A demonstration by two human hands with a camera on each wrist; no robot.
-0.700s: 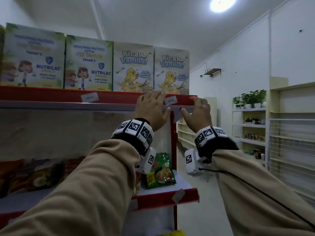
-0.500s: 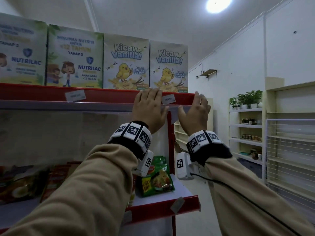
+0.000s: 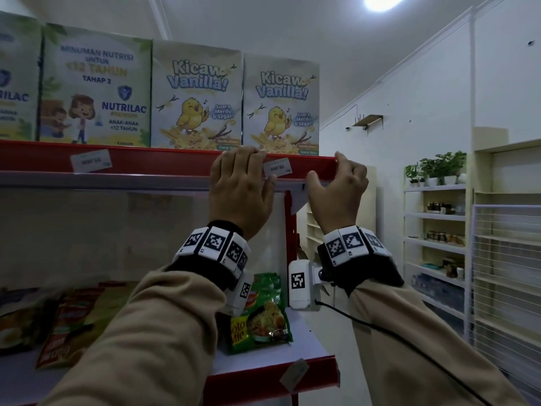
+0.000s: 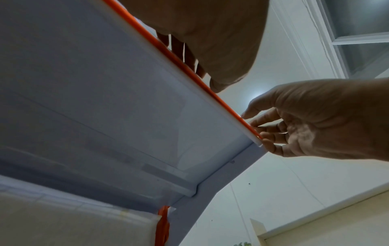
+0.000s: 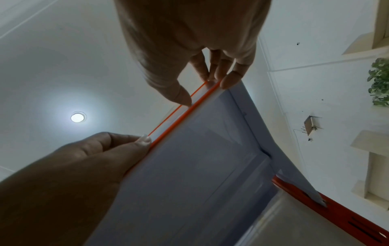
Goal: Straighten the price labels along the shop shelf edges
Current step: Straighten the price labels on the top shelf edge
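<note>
Up high, red shelf edge ending at its right corner, with open aisle to the right. Left hand flat on the edge, fingers straight, just left of price label; right hand curled round the corner, right of the label. Second label tilted, far left.

Both arms reached up and forward in tan sleeves, with marker bands on the wrists. The left hand lay flat, fingers together and straight. The right hand stood alongside with fingers bent, thumb out.
</note>
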